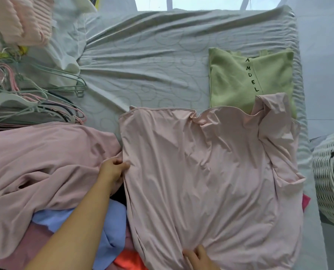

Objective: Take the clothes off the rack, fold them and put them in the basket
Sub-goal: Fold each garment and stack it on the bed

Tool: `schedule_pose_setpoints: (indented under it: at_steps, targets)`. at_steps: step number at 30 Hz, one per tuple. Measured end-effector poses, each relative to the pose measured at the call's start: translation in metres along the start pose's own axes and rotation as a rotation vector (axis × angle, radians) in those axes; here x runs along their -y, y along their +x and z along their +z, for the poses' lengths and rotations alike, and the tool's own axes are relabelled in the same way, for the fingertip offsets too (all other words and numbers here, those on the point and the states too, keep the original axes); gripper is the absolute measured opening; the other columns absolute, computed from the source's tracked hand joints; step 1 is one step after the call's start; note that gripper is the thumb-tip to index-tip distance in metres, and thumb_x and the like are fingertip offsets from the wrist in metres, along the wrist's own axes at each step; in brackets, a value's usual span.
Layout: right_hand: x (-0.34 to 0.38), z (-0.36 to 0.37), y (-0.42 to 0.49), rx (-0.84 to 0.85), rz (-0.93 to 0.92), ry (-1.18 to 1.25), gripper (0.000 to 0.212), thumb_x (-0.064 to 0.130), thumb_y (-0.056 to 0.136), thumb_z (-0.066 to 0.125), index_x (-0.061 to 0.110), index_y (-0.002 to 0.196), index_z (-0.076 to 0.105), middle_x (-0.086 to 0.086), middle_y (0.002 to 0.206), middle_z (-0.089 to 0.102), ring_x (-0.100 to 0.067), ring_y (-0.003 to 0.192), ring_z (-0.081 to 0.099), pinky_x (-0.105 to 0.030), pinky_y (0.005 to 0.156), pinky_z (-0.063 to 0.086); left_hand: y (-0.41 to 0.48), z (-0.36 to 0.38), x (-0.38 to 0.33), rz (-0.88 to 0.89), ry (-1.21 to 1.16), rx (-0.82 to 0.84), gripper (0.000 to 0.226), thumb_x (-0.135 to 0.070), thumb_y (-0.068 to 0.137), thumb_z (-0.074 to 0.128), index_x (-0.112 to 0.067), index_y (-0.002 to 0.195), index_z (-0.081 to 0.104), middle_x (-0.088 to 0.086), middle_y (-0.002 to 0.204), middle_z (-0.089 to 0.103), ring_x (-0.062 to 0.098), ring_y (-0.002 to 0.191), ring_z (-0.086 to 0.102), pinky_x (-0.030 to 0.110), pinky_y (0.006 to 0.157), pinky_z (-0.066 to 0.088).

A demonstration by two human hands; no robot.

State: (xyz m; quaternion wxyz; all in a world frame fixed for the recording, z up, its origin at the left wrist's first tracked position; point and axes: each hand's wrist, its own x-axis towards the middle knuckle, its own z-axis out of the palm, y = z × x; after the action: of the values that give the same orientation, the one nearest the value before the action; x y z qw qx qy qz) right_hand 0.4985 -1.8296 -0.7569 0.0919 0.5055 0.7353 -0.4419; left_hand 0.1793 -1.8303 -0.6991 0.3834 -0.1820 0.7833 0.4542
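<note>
Garment in hand: a pale pink, thin, stretchy top (205, 172) lies spread face-down or face-up (I cannot tell which) across the near right part of the bed with its grey-white quilted sheet (142, 61), neckline toward the far edge; probably flattened this way so the sides can be folded in.
Left hand: the left hand (114, 168) reaches in from the near left, forearm stretched diagonally, thumb and fingers pinching the top's left side seam, likely to tug out slack or start a fold.
Right hand: the right hand (198, 258) sits at the near edge, only partly in frame, fingers straight and pressing on the hem, seemingly to anchor it.
Already folded: a light green folded shirt with black lettering (250, 78) rests near the far right corner, its near edge under the pink top's right shoulder.
Basket: the white woven basket (325, 180) stands just off the bed's right edge.
Waiting: a loose pink cloth (45, 162) and other crumpled clothes lie at the near left; a pile of wire hangers (35, 102) by the left edge.
</note>
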Motion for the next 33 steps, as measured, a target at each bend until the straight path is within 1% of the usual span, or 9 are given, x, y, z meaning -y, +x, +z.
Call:
schedule_pose_setpoints:
  at_steps: [5,7,12,15,20,22,25,29,33]
  targets:
    - [0.014,-0.062,0.009,0.381,-0.144,-0.071,0.045,0.062,0.066,0.031,0.074,0.107,0.016,0.018,0.091,0.044,0.015,0.070,0.050,-0.005,0.067,0.038,-0.010,-0.016,-0.010,-0.140,-0.400,0.335,0.020,-0.009,0.071,0.078,-0.009,0.088,0.067,0.009,0.078,0.072,0.019,0.067,0.070,0.032,0.062,0.059]
    - [0.018,-0.037,0.015,0.335,-0.292,-0.059,0.056,0.064,0.065,0.030,0.084,0.103,-0.005,0.018,0.100,0.043,0.017,0.079,0.048,-0.010,0.075,0.042,-0.011,-0.020,-0.011,-0.209,-0.513,0.357,0.063,-0.022,0.040,0.094,-0.011,0.097,0.071,0.010,0.090,0.073,0.023,0.075,0.071,0.040,0.066,0.059]
    - [0.018,-0.030,0.033,0.483,-0.228,-0.014,0.067,0.057,0.062,0.029,0.086,0.095,-0.022,0.023,0.100,0.032,0.000,0.095,0.052,-0.016,0.092,0.040,-0.022,-0.036,-0.034,-0.480,-0.532,0.357,0.037,-0.032,0.076,0.067,0.000,0.095,0.072,0.021,0.101,0.069,0.036,0.086,0.065,0.053,0.073,0.050]
    - [0.029,-0.036,0.032,0.509,-0.175,-0.117,0.067,0.050,0.067,0.034,0.088,0.097,-0.013,0.013,0.103,0.033,-0.005,0.098,0.051,-0.015,0.091,0.040,-0.038,-0.057,-0.048,-0.169,-0.644,0.379,0.024,-0.021,0.058,0.078,0.001,0.069,0.074,0.016,0.076,0.072,0.027,0.066,0.071,0.040,0.050,0.056]
    - [0.042,-0.054,0.040,0.593,-0.089,-0.066,0.053,0.034,0.088,0.051,0.046,0.135,0.029,0.012,0.104,0.050,0.007,0.085,0.053,-0.010,0.086,0.041,-0.062,-0.089,-0.062,0.405,-0.894,0.208,0.009,-0.020,0.076,0.071,-0.023,0.071,0.064,-0.007,0.075,0.066,0.008,0.077,0.063,0.023,0.079,0.054]
    - [0.050,-0.066,0.051,0.553,-0.004,0.154,0.034,0.018,0.093,0.053,0.029,0.125,0.050,0.016,0.071,0.061,0.010,0.059,0.054,-0.012,0.066,0.047,-0.091,-0.069,-0.072,0.533,-0.735,0.286,0.034,-0.010,0.087,0.053,-0.023,0.057,0.063,-0.008,0.070,0.068,0.007,0.066,0.065,0.017,0.066,0.053]
    - [0.053,-0.096,0.070,0.425,0.211,0.782,0.029,0.015,0.084,0.066,0.000,0.108,0.062,-0.001,0.056,0.063,-0.006,0.043,0.055,-0.013,0.041,0.040,-0.138,-0.009,-0.081,0.757,-0.363,0.614,0.009,-0.022,0.066,0.074,-0.022,0.061,0.067,-0.009,0.100,0.070,0.008,0.089,0.066,0.020,0.075,0.051]
    - [0.031,-0.148,0.108,0.205,0.340,1.239,0.062,0.051,0.067,0.073,0.013,0.114,0.062,-0.008,0.088,0.073,-0.019,0.078,0.070,-0.024,0.064,0.056,-0.158,0.060,-0.025,1.078,0.472,0.861,0.030,-0.022,0.084,0.066,-0.009,0.111,0.063,0.001,0.139,0.047,0.011,0.130,0.041,0.024,0.106,0.034]
    - [-0.009,-0.177,0.117,0.095,0.411,1.224,0.094,0.067,0.021,0.082,0.015,0.099,0.073,-0.004,0.094,0.074,-0.016,0.084,0.071,-0.029,0.060,0.059,-0.140,0.076,0.067,0.888,0.970,0.510,0.068,-0.061,0.073,0.042,-0.023,0.130,0.042,-0.004,0.135,0.047,0.009,0.122,0.048,0.010,0.097,0.029]
